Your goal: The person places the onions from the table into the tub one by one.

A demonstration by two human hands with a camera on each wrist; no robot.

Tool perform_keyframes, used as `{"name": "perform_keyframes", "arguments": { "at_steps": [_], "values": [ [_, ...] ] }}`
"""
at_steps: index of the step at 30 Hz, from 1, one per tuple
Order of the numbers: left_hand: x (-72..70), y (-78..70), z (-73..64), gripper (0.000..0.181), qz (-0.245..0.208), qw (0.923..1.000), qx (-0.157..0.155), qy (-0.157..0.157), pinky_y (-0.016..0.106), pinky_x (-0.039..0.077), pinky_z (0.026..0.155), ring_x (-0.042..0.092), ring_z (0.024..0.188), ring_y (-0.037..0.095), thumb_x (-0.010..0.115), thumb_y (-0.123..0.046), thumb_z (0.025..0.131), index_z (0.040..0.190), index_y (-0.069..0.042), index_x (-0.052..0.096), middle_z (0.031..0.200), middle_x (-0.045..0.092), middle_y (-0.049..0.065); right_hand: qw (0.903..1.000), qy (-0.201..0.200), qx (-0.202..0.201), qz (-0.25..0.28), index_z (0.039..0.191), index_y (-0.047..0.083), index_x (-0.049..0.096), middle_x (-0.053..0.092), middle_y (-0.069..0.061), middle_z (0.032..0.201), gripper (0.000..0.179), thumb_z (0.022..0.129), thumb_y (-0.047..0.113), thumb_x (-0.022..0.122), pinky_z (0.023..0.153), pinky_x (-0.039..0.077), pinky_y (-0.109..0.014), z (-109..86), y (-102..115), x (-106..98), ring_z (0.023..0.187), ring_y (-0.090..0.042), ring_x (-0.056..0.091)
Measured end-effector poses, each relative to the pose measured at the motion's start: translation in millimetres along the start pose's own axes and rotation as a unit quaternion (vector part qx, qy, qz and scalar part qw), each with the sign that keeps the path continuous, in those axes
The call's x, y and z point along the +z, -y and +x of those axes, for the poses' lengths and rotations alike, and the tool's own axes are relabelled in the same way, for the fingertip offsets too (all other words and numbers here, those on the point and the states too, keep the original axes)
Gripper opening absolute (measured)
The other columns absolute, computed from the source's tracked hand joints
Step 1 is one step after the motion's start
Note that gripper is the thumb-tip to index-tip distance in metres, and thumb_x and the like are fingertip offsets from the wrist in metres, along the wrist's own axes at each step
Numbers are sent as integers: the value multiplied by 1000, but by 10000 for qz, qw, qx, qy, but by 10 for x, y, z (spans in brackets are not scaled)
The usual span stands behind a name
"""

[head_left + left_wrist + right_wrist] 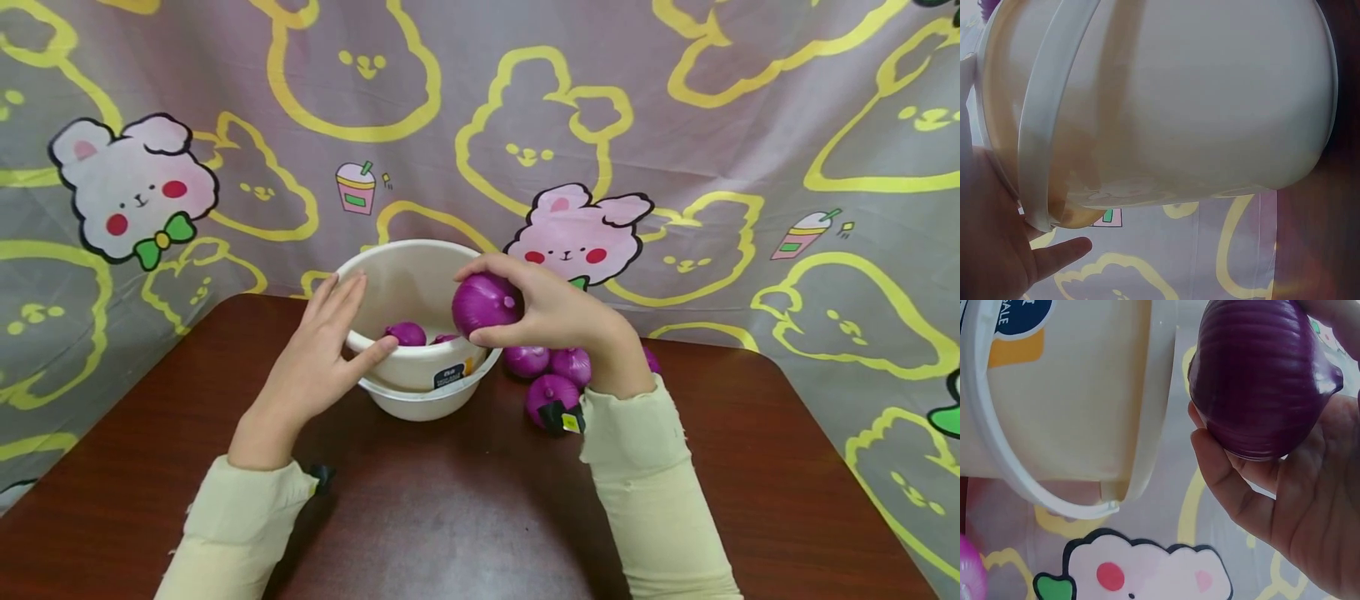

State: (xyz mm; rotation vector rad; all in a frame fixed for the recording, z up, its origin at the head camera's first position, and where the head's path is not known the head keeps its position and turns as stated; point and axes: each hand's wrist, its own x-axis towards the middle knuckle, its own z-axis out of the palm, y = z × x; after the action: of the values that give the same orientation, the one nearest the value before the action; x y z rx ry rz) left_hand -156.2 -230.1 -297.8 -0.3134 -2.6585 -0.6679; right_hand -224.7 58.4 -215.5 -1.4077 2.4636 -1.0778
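A cream bucket (405, 367) with a white handle (1054, 106) lowered across its front stands on the table, a dark label on its side. My left hand (307, 367) rests on its left rim, the fingers fairly straight and spread and the thumb at the front rim. My right hand (558, 308) grips a purple onion (486, 304) at the bucket's right rim. In the right wrist view the fingers curl under the onion (1260, 381), beside the bucket wall. Inside the bucket lie a purple onion (406, 334) and part of another.
Several more purple onions (572, 367) lie on the brown table (450, 517) right of the bucket, under and beside my right wrist. Close behind hangs a cloth backdrop (420, 75) with cartoon rabbits. Small black pieces (561, 418) show by both cuffs.
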Motion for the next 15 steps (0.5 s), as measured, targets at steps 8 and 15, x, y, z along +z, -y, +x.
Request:
{"name": "perform_keyframes", "arguments": {
  "at_steps": [8, 15],
  "values": [
    [-16, -16, 0, 90, 15, 9999, -90, 62, 65, 19, 119, 6, 155, 34, 54, -62, 93, 159, -10, 21, 166, 21, 9, 9994, 103, -212, -252, 131, 17, 55, 58, 0, 128, 58, 80, 26, 82, 92, 56, -34, 204, 120, -9, 109, -16, 60],
    [-21, -17, 8, 90, 12, 10000, -65, 54, 63, 19, 120, 6, 156, 33, 55, -62, 93, 158, -9, 22, 166, 22, 9, 9993, 140, -237, -249, 131, 19, 55, 58, 3, 126, 59, 80, 29, 82, 93, 55, -32, 332, 108, 33, 108, -13, 60]
  ]
}}
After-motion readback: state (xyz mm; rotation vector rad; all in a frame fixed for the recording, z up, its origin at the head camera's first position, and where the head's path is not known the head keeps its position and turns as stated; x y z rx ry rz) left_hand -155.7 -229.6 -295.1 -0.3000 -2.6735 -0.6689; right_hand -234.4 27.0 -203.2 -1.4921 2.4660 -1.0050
